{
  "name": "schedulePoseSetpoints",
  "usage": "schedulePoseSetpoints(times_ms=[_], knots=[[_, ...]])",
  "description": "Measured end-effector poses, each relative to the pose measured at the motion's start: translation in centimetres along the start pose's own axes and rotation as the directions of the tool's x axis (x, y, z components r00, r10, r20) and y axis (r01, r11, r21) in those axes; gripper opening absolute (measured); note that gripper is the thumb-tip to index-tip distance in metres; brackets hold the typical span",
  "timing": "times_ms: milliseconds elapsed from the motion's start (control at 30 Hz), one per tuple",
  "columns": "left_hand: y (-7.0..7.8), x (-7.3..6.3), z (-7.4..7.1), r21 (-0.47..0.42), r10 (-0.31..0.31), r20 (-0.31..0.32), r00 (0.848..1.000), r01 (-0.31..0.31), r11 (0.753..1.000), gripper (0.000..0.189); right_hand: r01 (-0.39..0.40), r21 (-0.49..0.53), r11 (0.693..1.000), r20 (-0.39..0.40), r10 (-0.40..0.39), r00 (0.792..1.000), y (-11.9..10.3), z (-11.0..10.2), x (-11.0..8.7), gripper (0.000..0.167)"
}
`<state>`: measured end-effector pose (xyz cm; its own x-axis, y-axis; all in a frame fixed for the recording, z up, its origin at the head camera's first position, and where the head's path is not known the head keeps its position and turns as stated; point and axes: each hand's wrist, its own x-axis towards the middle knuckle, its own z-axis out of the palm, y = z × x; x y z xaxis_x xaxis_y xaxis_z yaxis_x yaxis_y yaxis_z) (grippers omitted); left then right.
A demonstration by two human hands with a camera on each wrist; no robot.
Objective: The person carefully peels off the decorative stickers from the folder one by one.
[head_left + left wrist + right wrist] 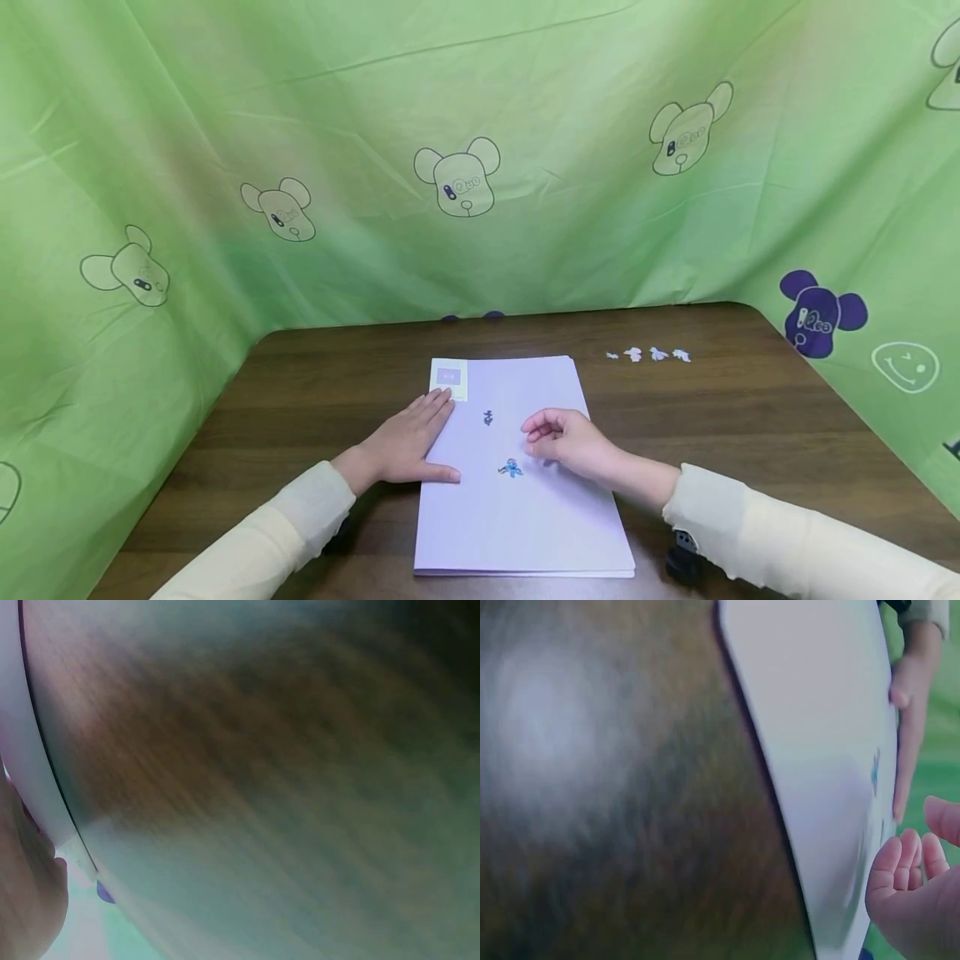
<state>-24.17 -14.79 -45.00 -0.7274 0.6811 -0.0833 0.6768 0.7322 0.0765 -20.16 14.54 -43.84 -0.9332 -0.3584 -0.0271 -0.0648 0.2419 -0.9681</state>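
A thick white stack of paper (525, 529) lies on the table, with a small blue octopus-shaped figure (511, 468) near its middle. Above that figure is a smaller dark figure (488, 417), too small to make out. My left hand (412, 437) rests flat on the left edge of the paper, fingers stretched forward and thumb pointing right. The right hand (573, 442) hovers over the right side of the paper with its fingers loosely bent. In the right wrist view, its thumb and fingers (886, 862) are apart, and I see nothing between them.
A pale card with a purple square (448, 377) lies at the paper's top left corner, by the left fingertips. Several small white cut-outs (658, 354) sit in a row at the table's back right. A green printed curtain (360, 108) surrounds the brown table (300, 392).
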Motion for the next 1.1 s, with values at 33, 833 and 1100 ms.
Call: schedulePoseSetpoints(times_ms=[33, 833, 1100], knots=[[0.0, 0.0, 0.0, -0.003, 0.002, -0.002, 1.000, -0.002, 1.000, 0.114, 0.007, -0.005, 1.000, 0.012, -0.007, 1.000, 0.0, 0.2, -0.1, 0.026], [0.1, 0.0, -0.1, 0.018, 0.004, 0.005, 1.000, -0.004, 1.000, 0.114, 0.127, -0.271, 0.954, 0.115, -0.099, 0.988, 0.9, 2.0, 0.1, 0.025], [0.1, 0.0, -0.1, 0.024, -0.005, 0.012, 1.000, 0.004, 1.000, 0.114, 0.164, -0.363, 0.917, 0.126, -0.126, 0.984, 1.0, 1.9, 0.3, 0.021]])
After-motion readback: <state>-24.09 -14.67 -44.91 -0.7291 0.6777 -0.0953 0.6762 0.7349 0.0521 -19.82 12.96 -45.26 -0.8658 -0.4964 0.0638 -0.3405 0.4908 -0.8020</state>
